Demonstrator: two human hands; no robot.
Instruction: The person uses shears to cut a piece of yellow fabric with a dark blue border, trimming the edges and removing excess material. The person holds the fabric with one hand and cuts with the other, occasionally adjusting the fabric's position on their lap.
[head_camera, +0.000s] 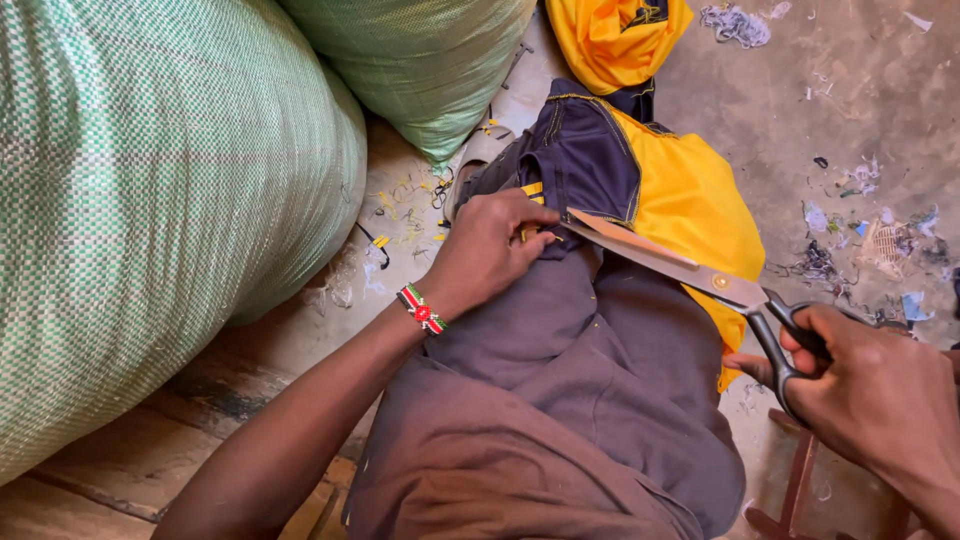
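On your lap, 1 navy and yellow garment (640, 180) under the scissors (700, 275).
Your left hand (490, 250) pinches its near edge; your right hand (870, 390), fingers curled through the handles, holds the blades slightly parted at the cloth.

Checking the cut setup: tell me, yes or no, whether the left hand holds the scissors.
No: the scissors are in the right hand; the left hand grips the navy-and-yellow garment.

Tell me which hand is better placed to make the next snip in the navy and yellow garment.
Right, I'd say. The right hand already holds the scissors, blades open at the garment. The left hand pinches the cloth by the blade tips.
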